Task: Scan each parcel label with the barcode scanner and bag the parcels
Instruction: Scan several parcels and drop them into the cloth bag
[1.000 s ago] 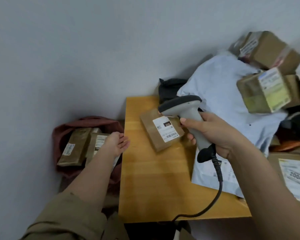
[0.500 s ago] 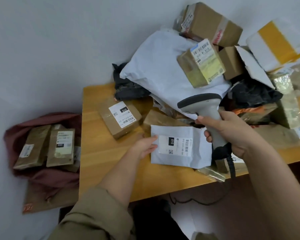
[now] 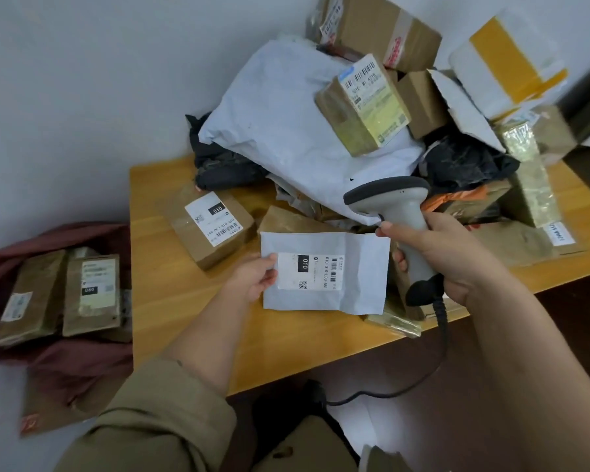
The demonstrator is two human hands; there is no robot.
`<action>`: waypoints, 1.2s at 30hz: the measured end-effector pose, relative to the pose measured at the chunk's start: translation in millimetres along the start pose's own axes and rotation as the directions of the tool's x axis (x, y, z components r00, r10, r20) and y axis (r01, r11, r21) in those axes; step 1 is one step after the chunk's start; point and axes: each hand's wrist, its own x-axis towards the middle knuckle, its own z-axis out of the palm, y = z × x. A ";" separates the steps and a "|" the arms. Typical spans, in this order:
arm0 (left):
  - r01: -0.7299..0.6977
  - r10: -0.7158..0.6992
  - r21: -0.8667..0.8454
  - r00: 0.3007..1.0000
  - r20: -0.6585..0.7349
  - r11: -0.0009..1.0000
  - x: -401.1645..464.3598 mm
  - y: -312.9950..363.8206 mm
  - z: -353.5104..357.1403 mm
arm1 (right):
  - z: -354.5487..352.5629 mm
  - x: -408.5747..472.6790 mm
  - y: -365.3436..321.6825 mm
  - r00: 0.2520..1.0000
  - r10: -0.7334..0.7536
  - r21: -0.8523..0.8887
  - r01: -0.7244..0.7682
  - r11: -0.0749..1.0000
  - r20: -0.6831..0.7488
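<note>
White mailer (image 3: 324, 272), frame centre, pinched by left hand (image 3: 252, 279) | right hand (image 3: 453, 257) grips scanner (image 3: 394, 212) | keep label (image 3: 309, 271) flat, aim head down at barcode.

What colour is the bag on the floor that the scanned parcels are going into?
Dark red, a maroon bag, seen best in the head view.

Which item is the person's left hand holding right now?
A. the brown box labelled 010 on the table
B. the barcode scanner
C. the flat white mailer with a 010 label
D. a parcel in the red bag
C: the left hand pinches the left edge of the white mailer, while the right hand grips the barcode scanner.
</note>
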 end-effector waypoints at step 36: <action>0.011 0.157 0.291 0.822 -0.548 0.957 -41.0 -95.1 -161.4 | 161.6 9.4 -8.7 0.918 0.113 -0.217 -0.030 0.976 0.379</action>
